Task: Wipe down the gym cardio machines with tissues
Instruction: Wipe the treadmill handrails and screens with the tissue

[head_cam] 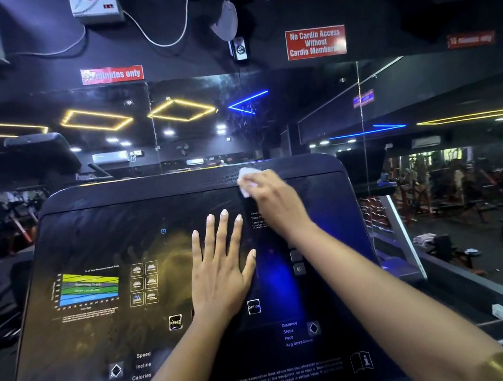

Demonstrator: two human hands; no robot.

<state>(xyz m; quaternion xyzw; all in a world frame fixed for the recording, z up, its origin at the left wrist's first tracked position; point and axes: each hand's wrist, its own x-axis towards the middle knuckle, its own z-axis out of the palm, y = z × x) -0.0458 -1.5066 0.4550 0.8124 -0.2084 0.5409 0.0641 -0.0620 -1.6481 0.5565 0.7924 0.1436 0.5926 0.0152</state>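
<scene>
Right hand [273,200] first: grips a wadded white tissue [246,179] under curled fingers, pressing it onto the treadmill console [85,238] at the upper band, right of console centre. Slightly blurred there; cannot tell the stroke's direction. Left hand [222,261]: lies flat on the console's middle, fingers straight and spread, holding nothing, seemingly bracing the panel.

Reads as the wiping of the console face, with most of that face apparently not yet covered, going by smears and fingerprints on the console's left half around the heart-rate chart [88,285]. Probably best to work in long overlapping passes from the console's top band downward, pressing evenly through the wad rather than through fingertips. Refold to a clean side once soiled. Lift the left palm off in turn, to wipe the patch beneath and avoid fresh skin marks. Go lightly over the RESET key [175,321] and OPTION key [254,306], low on the console, to avoid an accidental press.

Edges: rounded corners at the console's top; a ridge line just under the top band, a likely trap for grime, so run the tissue along it. Behind the console's top edge, a mirrored wall [428,101], apart from the rim, gap impossible to judge. Plenty of open panel left of the tissue and below it, with only the left hand to dodge. Past the console's right edge, open air, so end strokes at the edge rather than sweeping off.
</scene>
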